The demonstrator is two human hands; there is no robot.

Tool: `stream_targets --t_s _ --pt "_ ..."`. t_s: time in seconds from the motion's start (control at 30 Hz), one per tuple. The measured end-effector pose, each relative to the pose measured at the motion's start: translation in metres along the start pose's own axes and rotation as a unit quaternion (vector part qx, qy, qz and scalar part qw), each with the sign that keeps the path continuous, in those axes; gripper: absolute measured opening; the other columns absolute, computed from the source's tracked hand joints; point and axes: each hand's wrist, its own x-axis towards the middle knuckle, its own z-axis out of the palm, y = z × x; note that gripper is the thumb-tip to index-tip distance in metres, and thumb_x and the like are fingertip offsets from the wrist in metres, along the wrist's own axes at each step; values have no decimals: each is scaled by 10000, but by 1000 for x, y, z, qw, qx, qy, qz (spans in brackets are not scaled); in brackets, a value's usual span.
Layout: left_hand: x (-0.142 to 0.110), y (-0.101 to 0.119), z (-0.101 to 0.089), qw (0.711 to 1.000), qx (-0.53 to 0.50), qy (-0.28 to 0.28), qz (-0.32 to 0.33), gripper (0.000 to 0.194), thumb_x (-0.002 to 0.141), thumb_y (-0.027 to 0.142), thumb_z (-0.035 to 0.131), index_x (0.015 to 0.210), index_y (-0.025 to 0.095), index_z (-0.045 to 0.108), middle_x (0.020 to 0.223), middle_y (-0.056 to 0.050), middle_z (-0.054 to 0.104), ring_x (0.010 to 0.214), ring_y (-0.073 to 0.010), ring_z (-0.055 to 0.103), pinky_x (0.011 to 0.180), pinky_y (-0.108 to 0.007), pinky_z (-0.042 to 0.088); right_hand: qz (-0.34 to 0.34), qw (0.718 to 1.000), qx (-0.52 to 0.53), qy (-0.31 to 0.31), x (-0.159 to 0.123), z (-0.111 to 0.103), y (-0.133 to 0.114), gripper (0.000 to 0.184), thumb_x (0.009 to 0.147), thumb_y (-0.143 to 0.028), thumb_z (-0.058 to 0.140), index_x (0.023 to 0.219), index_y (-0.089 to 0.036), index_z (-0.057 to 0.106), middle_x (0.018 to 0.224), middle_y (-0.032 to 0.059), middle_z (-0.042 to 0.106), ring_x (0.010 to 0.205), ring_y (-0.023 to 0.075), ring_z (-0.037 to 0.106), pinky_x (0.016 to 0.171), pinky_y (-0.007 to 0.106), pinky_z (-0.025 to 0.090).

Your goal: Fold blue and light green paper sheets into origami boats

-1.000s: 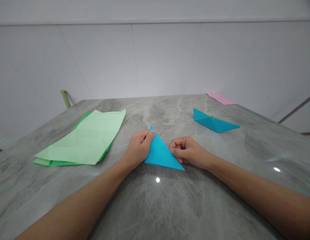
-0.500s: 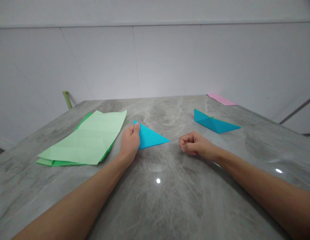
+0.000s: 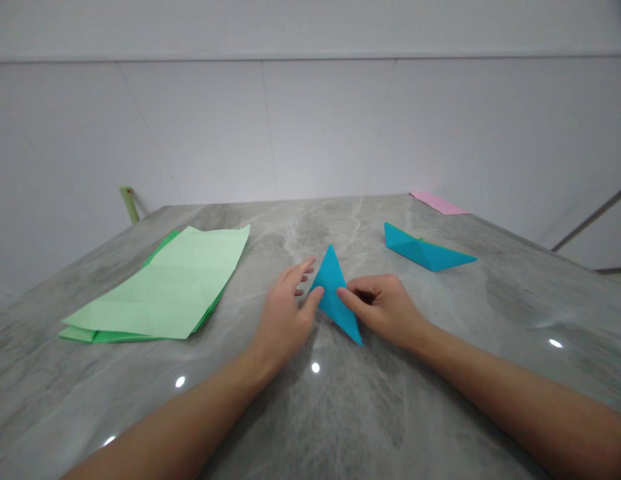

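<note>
A folded blue paper [image 3: 331, 279], pointed at its top and bottom ends, stands tilted above the middle of the table. My right hand [image 3: 385, 305] pinches its right edge, thumb on the near face and the other fingers partly hidden behind. At the left edge, my left hand [image 3: 289, 303] has its fingers spread apart, and its thumb tip touches or nearly touches the paper. A blue folded paper boat [image 3: 430, 254] with a green edge lies farther back on the right.
Light green paper sheets [image 3: 165, 287] lie stacked on the left of the grey marbled table [image 3: 310, 427], with darker green ones beneath. A pink paper [image 3: 439, 203] rests at the far right edge by the white wall. A light green strip-like object [image 3: 129, 204] stands beyond the far left edge.
The blue paper has moved from my left hand's side back to the middle and turned upright. My right hand has come in and gripped it, while my left fingers have opened.
</note>
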Motion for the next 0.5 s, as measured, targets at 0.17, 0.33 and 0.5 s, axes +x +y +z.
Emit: stream_targets --t_s 0.17,0.33,0.5 --pt "-9 0 6 996 -12 -85 30 752 732 278 753 1418 251 444 1432 -108 474 1330 -320 429 1060 -450 403 -32 999 13 -6 -1 1 1 451 948 -355 446 537 -183 378 510 -32 379 493 90 352 511 259 258" --pt "-11 1 7 990 -79 -120 8 805 722 308 772 1442 260 416 1417 -116 502 1341 -338 424 1081 -494 385 -73 995 53 -34 -1 0 -2 424 965 -366 435 590 -177 487 589 -13 461 563 106 441 568 256 341" --pt "-7 -3 7 976 -173 -134 -16 730 784 276 717 1444 263 405 1459 -107 457 1331 -304 447 1023 -440 471 -15 995 86 -45 -2 0 -6 258 883 -394 590 1019 -196 684 813 34 665 659 142 579 621 268 450"
